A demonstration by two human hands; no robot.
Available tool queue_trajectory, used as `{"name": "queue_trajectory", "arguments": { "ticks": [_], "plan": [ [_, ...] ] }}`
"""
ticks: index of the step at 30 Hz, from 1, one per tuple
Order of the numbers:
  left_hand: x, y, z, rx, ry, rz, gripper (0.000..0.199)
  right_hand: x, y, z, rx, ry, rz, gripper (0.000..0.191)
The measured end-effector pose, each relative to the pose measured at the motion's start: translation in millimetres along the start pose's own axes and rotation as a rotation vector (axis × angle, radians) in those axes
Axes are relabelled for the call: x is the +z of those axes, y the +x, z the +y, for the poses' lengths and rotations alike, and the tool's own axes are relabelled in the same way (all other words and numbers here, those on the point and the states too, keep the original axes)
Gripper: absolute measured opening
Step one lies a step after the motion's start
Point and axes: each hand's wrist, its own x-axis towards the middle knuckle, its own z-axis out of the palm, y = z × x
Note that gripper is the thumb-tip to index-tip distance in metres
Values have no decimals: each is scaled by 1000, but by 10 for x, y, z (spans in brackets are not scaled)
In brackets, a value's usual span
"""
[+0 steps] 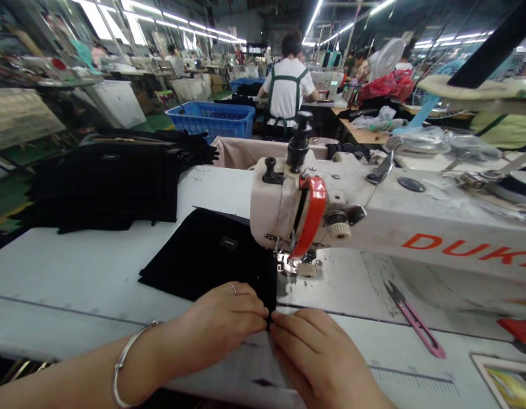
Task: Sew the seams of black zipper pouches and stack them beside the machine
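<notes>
A black fabric piece [212, 250] with a small label lies on the white machine table, its right edge by the presser foot [299, 264] of the sewing machine [374, 204]. My left hand [224, 318], with a ring and a bracelet at the wrist, has its fingers closed on the near right corner of that fabric. Opposite it, my right hand [314, 352] pinches the same corner, fingertips almost touching those of the left.
A stack of black pieces [109, 182] covers the table's far left. Pink-handled snips [416, 324] lie right of the needle area. Beyond stand a blue basket [212, 116], a fabric-lined bin [241, 152] and a seated person [286, 85] facing away.
</notes>
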Motion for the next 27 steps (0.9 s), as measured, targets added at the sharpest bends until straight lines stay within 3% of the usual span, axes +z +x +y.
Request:
{"name": "queue_trajectory", "arguments": {
  "ticks": [15, 22, 27],
  "plan": [
    [-133, 305, -487, 53, 62, 56, 21, -72, 331, 338, 82, -39, -76, 25],
    [-192, 416, -649, -23, 121, 70, 20, 12, 359, 424, 133, -60, -54, 23],
    [-214, 504, -727, -87, 155, 111, 36, 55, 343, 447, 162, -82, -32, 30]
  ]
}}
